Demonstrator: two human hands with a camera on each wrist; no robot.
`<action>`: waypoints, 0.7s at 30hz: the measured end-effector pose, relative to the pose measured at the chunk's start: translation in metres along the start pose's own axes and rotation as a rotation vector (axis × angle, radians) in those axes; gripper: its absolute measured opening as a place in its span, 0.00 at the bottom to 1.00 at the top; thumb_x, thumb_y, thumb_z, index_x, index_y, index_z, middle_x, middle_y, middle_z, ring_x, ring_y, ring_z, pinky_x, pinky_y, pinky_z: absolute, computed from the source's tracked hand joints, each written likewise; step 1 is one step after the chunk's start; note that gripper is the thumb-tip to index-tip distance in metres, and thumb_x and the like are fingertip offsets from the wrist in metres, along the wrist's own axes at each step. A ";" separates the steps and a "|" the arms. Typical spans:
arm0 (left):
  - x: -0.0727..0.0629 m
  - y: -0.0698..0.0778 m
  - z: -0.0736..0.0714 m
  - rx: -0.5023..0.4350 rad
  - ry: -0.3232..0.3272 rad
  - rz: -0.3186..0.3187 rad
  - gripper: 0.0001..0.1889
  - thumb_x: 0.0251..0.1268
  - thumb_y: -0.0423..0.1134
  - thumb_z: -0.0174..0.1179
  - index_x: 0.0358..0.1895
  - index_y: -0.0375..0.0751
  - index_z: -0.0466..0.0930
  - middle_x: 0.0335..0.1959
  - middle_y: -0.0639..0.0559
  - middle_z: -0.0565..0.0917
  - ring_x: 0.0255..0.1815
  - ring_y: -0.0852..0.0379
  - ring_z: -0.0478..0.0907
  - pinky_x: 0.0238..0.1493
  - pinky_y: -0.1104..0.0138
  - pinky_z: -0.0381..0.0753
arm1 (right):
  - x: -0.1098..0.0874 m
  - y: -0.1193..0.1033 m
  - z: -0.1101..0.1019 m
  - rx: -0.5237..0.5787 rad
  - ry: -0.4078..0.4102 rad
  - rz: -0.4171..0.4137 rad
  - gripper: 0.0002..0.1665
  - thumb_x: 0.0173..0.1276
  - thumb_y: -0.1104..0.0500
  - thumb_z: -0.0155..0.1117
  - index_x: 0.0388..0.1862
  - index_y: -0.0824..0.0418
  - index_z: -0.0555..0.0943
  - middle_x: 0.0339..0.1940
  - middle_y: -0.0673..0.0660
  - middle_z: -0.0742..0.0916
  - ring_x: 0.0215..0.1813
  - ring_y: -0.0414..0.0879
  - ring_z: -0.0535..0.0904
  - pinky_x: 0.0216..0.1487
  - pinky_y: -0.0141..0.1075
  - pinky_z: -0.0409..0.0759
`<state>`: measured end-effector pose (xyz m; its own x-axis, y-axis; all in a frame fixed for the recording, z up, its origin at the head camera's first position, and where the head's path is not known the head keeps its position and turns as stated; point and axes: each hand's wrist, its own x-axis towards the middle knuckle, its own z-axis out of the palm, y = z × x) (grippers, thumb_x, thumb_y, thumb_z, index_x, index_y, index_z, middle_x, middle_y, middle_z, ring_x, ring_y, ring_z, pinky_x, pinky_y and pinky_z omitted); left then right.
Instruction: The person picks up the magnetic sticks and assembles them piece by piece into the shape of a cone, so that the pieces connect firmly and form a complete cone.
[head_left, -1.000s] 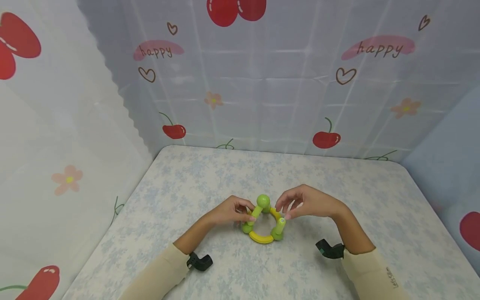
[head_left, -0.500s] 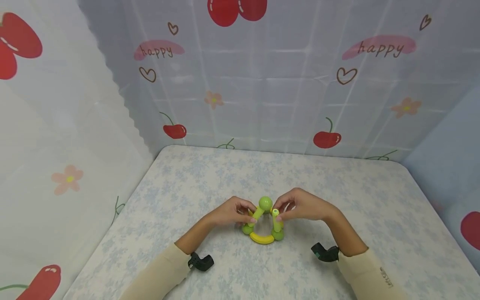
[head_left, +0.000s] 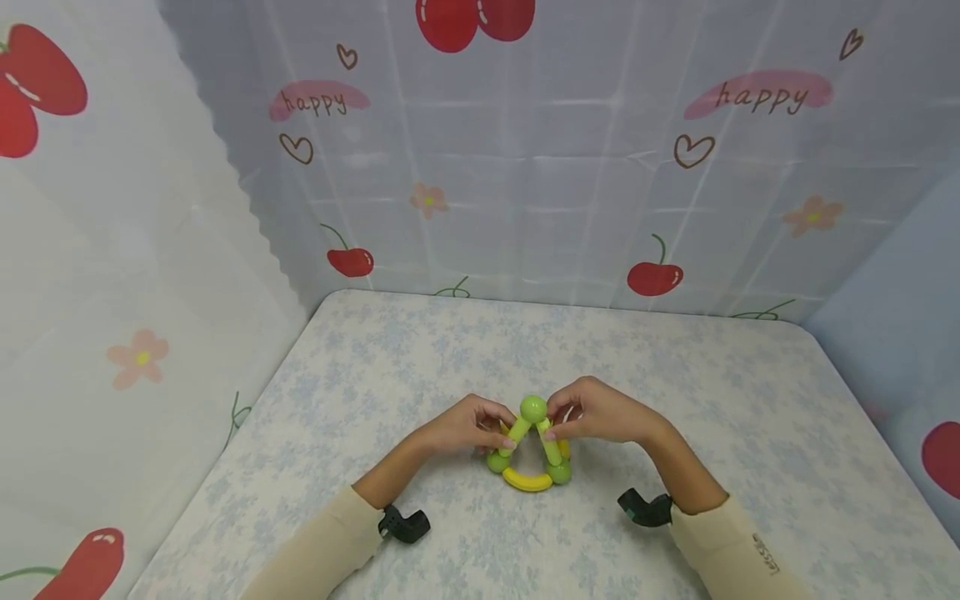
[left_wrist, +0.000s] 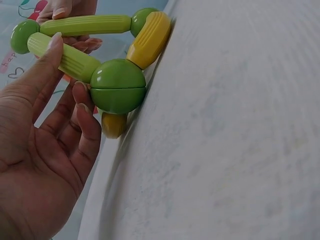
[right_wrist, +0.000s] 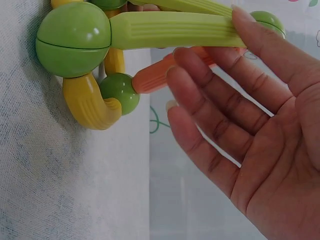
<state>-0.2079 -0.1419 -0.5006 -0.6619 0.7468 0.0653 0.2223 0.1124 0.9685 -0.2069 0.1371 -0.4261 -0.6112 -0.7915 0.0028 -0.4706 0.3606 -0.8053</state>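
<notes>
Green balls, yellow curved sticks and straight sticks make up a small pyramid-shaped magnetic building toy. My left hand [head_left: 465, 425] pinches the left light-green stick [left_wrist: 80, 64] between thumb and fingers. With thumb and fingertips, my right hand [head_left: 600, 412] holds the right light-green stick [right_wrist: 175, 30] near its upper end. Both sticks lean inward and meet at the top green ball [head_left: 533, 408]. A yellow curved stick [head_left: 527, 481] joins the two front green balls on the table. Behind, an orange stick [right_wrist: 159, 75] rises from a rear green ball [right_wrist: 120, 93]; the head view hides it.
The toy stands on a table [head_left: 420, 358] with a pale blue floral cover. A cherry-printed curtain [head_left: 517, 192] hangs along the back, with more sheeting at both sides. A black wrist camera [head_left: 405, 525] sits at the left cuff, another [head_left: 645, 508] at the right.
My right hand has moved left and taken hold of the right light-green stick, tilting it inward. Its upper end, free before, now meets the top ball. My left hand has barely moved.
</notes>
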 end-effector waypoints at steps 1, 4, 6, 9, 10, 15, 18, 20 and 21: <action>0.001 0.000 0.000 0.000 -0.003 -0.001 0.10 0.66 0.27 0.67 0.49 0.30 0.85 0.39 0.41 0.87 0.23 0.57 0.74 0.23 0.64 0.76 | 0.000 0.000 0.000 -0.004 0.002 -0.001 0.04 0.66 0.54 0.75 0.38 0.50 0.89 0.33 0.46 0.88 0.38 0.45 0.85 0.45 0.43 0.85; 0.002 0.001 0.001 -0.008 -0.015 -0.007 0.10 0.66 0.28 0.67 0.49 0.30 0.85 0.38 0.43 0.87 0.23 0.57 0.74 0.23 0.65 0.76 | -0.001 0.000 0.000 -0.015 0.005 -0.005 0.03 0.66 0.54 0.75 0.37 0.50 0.89 0.32 0.46 0.88 0.38 0.44 0.85 0.45 0.43 0.86; 0.002 0.000 0.002 -0.016 -0.023 -0.005 0.10 0.66 0.28 0.67 0.49 0.31 0.85 0.37 0.45 0.87 0.22 0.57 0.73 0.23 0.66 0.76 | -0.002 0.000 0.000 -0.017 0.005 -0.005 0.03 0.66 0.54 0.75 0.37 0.50 0.89 0.32 0.46 0.88 0.37 0.43 0.84 0.45 0.43 0.86; 0.004 -0.002 0.004 -0.025 -0.030 -0.006 0.10 0.66 0.29 0.67 0.49 0.32 0.85 0.36 0.48 0.86 0.22 0.57 0.73 0.23 0.67 0.75 | -0.004 0.001 0.000 -0.021 0.008 0.000 0.03 0.66 0.53 0.75 0.37 0.49 0.89 0.32 0.45 0.88 0.37 0.43 0.85 0.45 0.43 0.85; 0.005 -0.002 0.004 -0.026 -0.031 -0.007 0.10 0.66 0.29 0.67 0.48 0.32 0.85 0.36 0.49 0.86 0.22 0.58 0.73 0.24 0.67 0.75 | -0.004 0.002 0.000 -0.023 0.009 0.002 0.03 0.66 0.53 0.75 0.37 0.49 0.89 0.32 0.45 0.88 0.38 0.43 0.85 0.45 0.43 0.85; 0.005 -0.004 0.006 -0.025 -0.037 -0.009 0.10 0.67 0.31 0.68 0.49 0.34 0.85 0.37 0.50 0.86 0.23 0.57 0.74 0.25 0.67 0.75 | -0.005 0.003 -0.001 -0.033 0.009 0.007 0.03 0.66 0.52 0.75 0.36 0.48 0.89 0.33 0.44 0.88 0.38 0.43 0.85 0.46 0.43 0.85; 0.002 -0.005 0.001 -0.018 -0.038 0.001 0.12 0.69 0.32 0.66 0.52 0.34 0.85 0.38 0.48 0.87 0.24 0.54 0.76 0.25 0.65 0.77 | -0.006 0.002 -0.003 -0.023 -0.016 0.019 0.05 0.66 0.52 0.75 0.38 0.49 0.88 0.35 0.45 0.88 0.40 0.44 0.85 0.46 0.43 0.85; -0.002 -0.005 -0.006 0.005 -0.018 0.009 0.11 0.73 0.33 0.63 0.54 0.35 0.85 0.40 0.46 0.88 0.24 0.50 0.77 0.26 0.62 0.79 | -0.008 0.001 -0.008 -0.007 -0.036 0.037 0.06 0.67 0.53 0.74 0.41 0.51 0.88 0.38 0.47 0.89 0.42 0.46 0.85 0.47 0.42 0.85; -0.004 -0.003 -0.012 0.025 0.001 0.013 0.12 0.75 0.34 0.61 0.55 0.36 0.85 0.40 0.45 0.88 0.25 0.47 0.78 0.26 0.60 0.80 | -0.011 0.001 -0.012 -0.001 -0.039 0.049 0.07 0.68 0.54 0.73 0.43 0.52 0.88 0.39 0.48 0.89 0.43 0.47 0.84 0.47 0.41 0.85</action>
<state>-0.2146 -0.1525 -0.5010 -0.6596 0.7476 0.0777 0.2487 0.1195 0.9612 -0.2085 0.1518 -0.4200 -0.6082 -0.7915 -0.0601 -0.4410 0.3999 -0.8035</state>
